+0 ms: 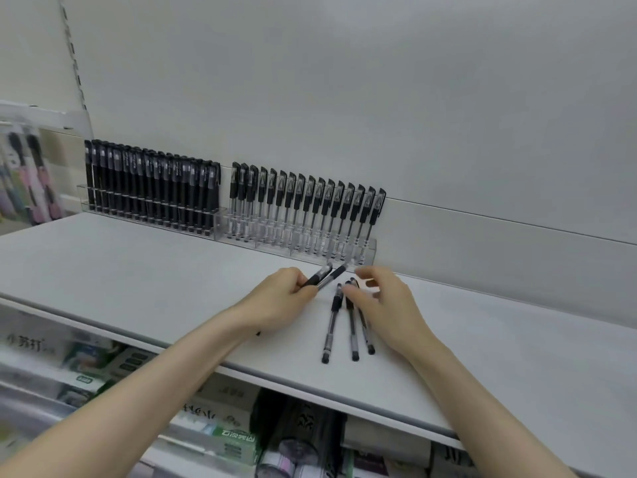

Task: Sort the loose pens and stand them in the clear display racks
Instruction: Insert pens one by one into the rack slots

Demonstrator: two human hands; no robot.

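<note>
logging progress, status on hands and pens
Left hand grips two pens. Right hand over three loose pens, grip unclear. Clear racks just behind, nothing between.

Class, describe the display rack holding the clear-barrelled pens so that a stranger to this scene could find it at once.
Start at the white shelf and follow its back edge along the wall. Two clear racks stand there side by side; take the right-hand rack. Its clear-barrelled pens have black caps, while the left-hand rack holds solid black pens.
</note>
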